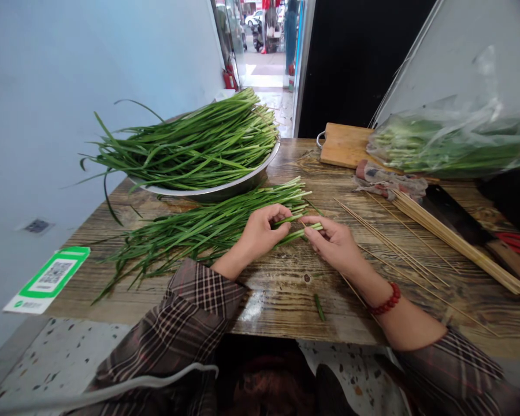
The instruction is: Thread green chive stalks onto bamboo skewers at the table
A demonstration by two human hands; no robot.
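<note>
My left hand (266, 229) is closed in a pinch on a few green chive stalks, at the right end of a loose chive pile (208, 222) on the wooden table. Close beside it, my right hand (333, 240) pinches a thin wooden skewer (354, 290), whose length runs down under the wrist. The pale stalk ends (314, 227) lie at the right fingertips, where the skewer's tip meets the stalks. More thin skewers (385, 237) lie loose on the table right of my right hand.
A metal basin (242, 184) heaped with chives stands at the back left. At the right are a skewer bundle (459, 245), a cleaver (455, 214), a cutting board (346, 144) and a plastic bag of greens (455, 144). A green code card (54, 277) lies at the left edge.
</note>
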